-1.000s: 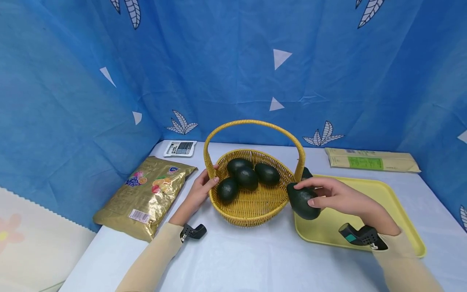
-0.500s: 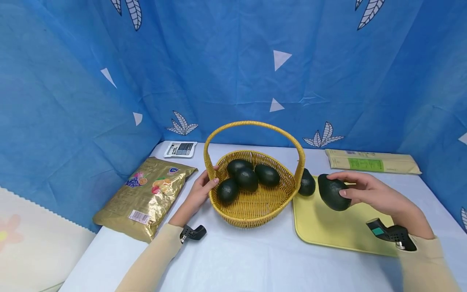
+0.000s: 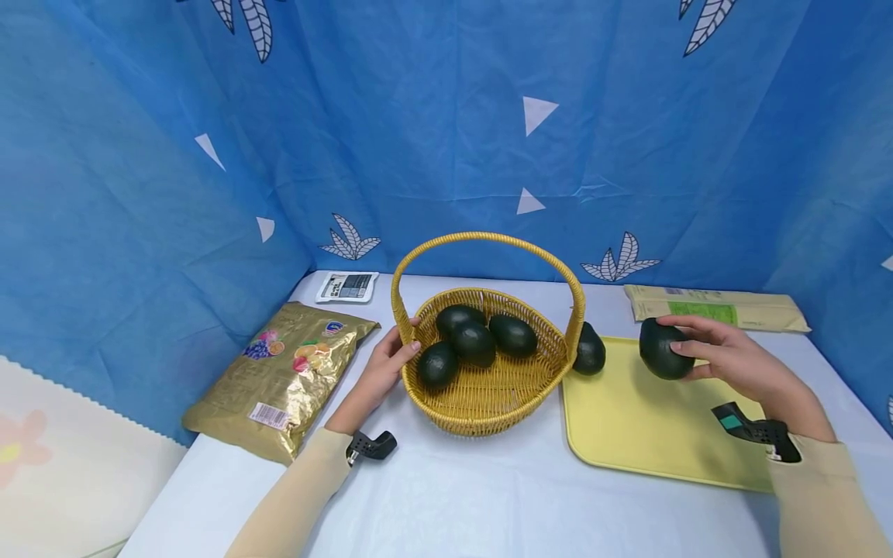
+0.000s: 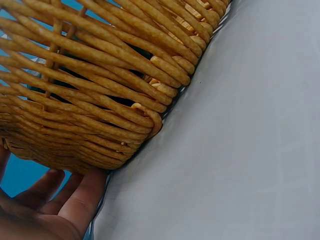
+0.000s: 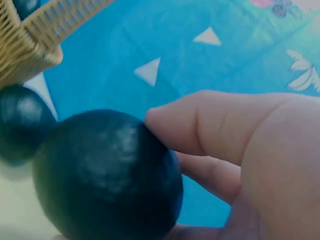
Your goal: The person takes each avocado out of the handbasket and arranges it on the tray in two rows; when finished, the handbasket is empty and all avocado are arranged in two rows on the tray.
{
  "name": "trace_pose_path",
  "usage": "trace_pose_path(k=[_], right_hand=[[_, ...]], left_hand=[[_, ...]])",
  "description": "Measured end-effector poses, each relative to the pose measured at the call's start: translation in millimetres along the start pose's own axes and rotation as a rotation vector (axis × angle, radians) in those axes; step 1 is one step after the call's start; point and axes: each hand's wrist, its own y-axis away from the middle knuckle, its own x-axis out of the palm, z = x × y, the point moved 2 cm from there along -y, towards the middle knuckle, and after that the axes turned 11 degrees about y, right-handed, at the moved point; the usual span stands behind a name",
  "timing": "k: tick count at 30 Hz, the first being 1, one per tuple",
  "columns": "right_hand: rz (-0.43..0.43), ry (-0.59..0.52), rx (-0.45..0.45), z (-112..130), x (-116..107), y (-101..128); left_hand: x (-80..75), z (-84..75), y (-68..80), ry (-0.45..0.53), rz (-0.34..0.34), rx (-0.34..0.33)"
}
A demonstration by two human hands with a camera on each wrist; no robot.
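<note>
Avocado (image 3: 663,349) gripped in right hand (image 3: 732,361), low over far edge of yellow tray (image 3: 628,434), beside second avocado (image 3: 589,350). Left hand (image 3: 380,372) curled on basket (image 3: 488,395) rim, likely steadying; four avocados inside.

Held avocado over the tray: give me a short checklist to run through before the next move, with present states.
1. Right hand grips the held avocado: ok.
2. Bare room on the yellow tray below it: ok.
3. Apart from the avocado at the tray's far corner: ok.
4. Left hand holds the basket rim: ok.
5. Held avocado already touching the tray: cannot tell.
</note>
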Motion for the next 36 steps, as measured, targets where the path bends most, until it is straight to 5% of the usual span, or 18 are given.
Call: trace_pose_path(k=[14, 36], right_hand=[[-0.020, 0.090, 0.181, -28.6, 14.9, -18.9], [-0.011, 0.129, 0.235, -28.0, 19.4, -21.7]], left_hand=[[0.3, 0.9, -0.4, -0.015, -0.006, 0.000], [-1.6, 2.1, -2.4, -0.019, -0.008, 0.002]])
